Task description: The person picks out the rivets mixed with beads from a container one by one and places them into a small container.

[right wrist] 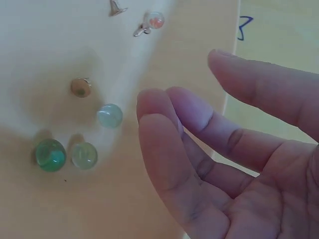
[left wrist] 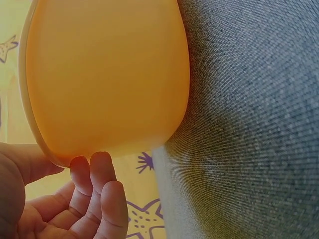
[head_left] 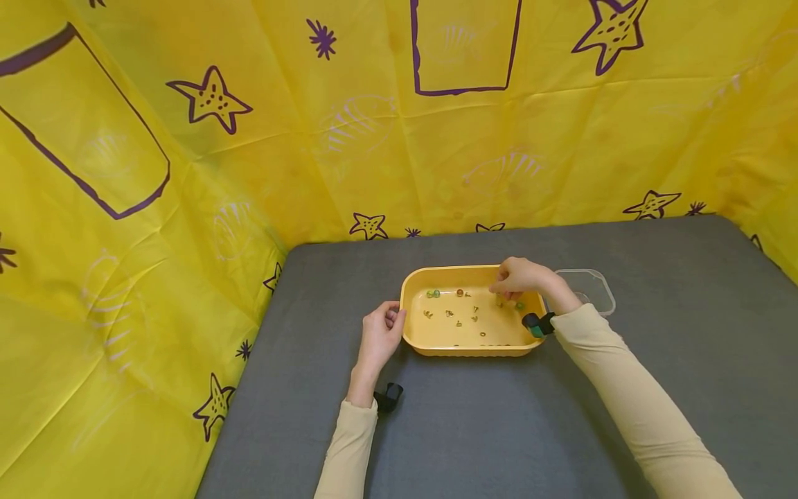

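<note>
A yellow plastic tub (head_left: 474, 352) sits on a grey-covered table (head_left: 436, 436), with both of a person's bare hands at it. The left hand (head_left: 380, 331) holds the tub's left end, thumb at the rim and curled fingertips against the outer wall. The right hand (head_left: 525, 275) is over the tub's far right part, its fingers loosely bent and thumb well apart from them; nothing shows in its grasp.

Scattered across the tub's floor are small brass-coloured tacks (head_left: 449, 314) and glass marbles. Seen from the right wrist, a deep green marble (right wrist: 50, 155) and two pale green marbles (right wrist: 84, 156) lie near the fingers, inside the tub. Farther off on the tub's floor, a clear marble with orange inside (right wrist: 155, 20) lies just beside a tack.

To the right of the tub, partly hidden by the right arm, is a clear plastic piece (head_left: 595, 285); whether lid or box, it is hard to tell. Behind the tub hangs yellow cloth (head_left: 274, 180) printed with purple starfish (head_left: 212, 100). The person's sleeves (head_left: 630, 395) are cream.
</note>
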Available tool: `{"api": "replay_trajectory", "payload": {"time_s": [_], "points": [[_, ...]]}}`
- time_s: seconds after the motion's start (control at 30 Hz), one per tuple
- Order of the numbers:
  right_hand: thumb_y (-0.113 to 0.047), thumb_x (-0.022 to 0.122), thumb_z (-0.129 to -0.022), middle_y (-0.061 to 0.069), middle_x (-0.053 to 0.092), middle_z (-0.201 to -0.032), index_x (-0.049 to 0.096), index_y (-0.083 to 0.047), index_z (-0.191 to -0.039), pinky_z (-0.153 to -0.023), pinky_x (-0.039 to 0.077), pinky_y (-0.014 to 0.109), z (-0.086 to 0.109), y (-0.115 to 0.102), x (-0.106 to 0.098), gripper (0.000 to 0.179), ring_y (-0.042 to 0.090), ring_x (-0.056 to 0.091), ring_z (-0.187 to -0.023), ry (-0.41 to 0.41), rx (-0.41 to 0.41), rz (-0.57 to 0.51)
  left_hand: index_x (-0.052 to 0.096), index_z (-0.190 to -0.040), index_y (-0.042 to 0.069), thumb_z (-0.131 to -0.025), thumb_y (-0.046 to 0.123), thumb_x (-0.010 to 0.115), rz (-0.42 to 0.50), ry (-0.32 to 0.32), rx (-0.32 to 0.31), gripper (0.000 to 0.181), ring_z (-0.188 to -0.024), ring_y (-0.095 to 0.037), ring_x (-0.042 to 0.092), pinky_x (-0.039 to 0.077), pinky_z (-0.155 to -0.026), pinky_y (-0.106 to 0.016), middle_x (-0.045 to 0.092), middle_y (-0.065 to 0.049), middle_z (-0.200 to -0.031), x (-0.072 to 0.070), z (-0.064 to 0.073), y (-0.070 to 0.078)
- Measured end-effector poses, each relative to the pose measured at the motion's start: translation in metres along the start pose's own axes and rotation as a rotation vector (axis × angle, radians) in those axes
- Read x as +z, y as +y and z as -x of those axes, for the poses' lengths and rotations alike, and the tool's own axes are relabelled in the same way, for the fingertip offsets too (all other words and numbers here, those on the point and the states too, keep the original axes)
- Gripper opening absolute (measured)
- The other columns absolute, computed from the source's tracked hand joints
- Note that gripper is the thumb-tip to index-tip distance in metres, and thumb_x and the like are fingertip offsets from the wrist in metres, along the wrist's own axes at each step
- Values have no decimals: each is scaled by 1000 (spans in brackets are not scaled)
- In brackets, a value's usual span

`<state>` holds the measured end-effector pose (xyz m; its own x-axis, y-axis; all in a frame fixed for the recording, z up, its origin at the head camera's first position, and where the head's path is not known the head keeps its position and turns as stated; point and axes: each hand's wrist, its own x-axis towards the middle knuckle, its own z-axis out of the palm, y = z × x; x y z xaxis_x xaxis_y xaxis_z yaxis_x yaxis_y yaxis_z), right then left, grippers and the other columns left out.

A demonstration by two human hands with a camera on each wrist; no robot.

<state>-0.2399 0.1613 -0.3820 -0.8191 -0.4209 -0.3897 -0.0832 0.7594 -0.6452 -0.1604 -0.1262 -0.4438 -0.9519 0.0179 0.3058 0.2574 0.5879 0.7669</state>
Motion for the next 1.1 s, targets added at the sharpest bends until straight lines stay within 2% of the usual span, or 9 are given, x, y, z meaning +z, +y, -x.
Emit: {"api": "replay_trajectory", "payload": {"time_s": [0.17,0.4,0.7,1.1], "points": [[-15,61,-87,8,57,-65,60,6,-80,-65,48,35,-3,2,3,22,20,56,-60,-7,31,-16,64,-99,-8,-87,6,61,6,-4,2,18,-58,-15,52,45,-54,-23,57,-8,-68,0,0,0],[-13,63,-86,8,60,-66,62,4,-81,-64,49,32,-8,3,7,18,18,57,-60,-10,58,8,64,-98,-8,-87,6,61,4,-2,14,18,-58,-14,52,45,-54,-23,57,-8,-68,0,0,0],[-9,65,-83,11,63,-67,64,4,-79,-64,50,33,-9,2,8,14,19,59,-59,-2,60,38,64,-99,-9,-87,6,61,-1,-6,10,18,-58,-14,52,45,-53,-23,57,-8,-68,0,0,0],[-7,68,-77,4,58,-59,63,2,-72,-57,48,28,-15,4,11,11,14,54,-53,-1,85,49,64,-99,-9,-87,6,61,0,1,21,19,-58,-15,52,45,-54,-24,57,-9,-68,0,1,0]]}}
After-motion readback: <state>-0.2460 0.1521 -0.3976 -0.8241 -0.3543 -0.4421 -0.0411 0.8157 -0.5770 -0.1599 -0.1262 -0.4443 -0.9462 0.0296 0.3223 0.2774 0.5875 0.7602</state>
